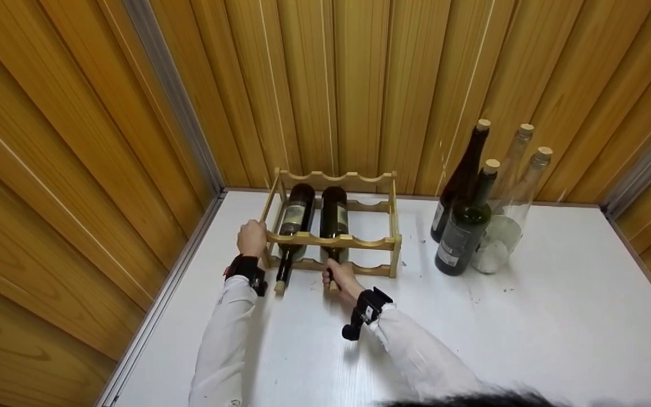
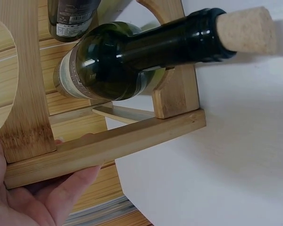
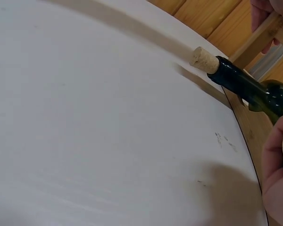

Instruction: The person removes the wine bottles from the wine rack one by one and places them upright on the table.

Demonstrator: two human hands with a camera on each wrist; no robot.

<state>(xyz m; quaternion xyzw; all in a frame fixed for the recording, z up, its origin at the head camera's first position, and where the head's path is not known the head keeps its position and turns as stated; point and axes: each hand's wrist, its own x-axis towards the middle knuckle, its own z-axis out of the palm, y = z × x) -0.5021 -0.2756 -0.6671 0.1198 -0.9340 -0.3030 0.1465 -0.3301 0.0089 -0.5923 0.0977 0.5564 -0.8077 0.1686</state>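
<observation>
A wooden wine rack (image 1: 368, 244) stands on the white table near the back wall. Two dark corked wine bottles lie in its upper tier, necks toward me: the left bottle (image 1: 295, 213) and the second bottle (image 1: 334, 210). My left hand (image 1: 252, 238) grips the rack's front left corner; in the left wrist view its fingers (image 2: 75, 188) curl round the wooden post. With my right hand (image 1: 343, 278) I hold the second bottle's neck, its cork (image 1: 334, 286) poking out past the fingers. The left bottle's cork (image 3: 203, 60) juts free of any hand in the right wrist view.
To the right of the rack, several corked bottles stand upright close together: a dark green bottle (image 1: 458, 243), a dark brown bottle (image 1: 464, 169) and clear glass bottles (image 1: 515, 209). Wood-panelled walls (image 1: 354, 85) border the table (image 1: 557, 316) at the back and sides.
</observation>
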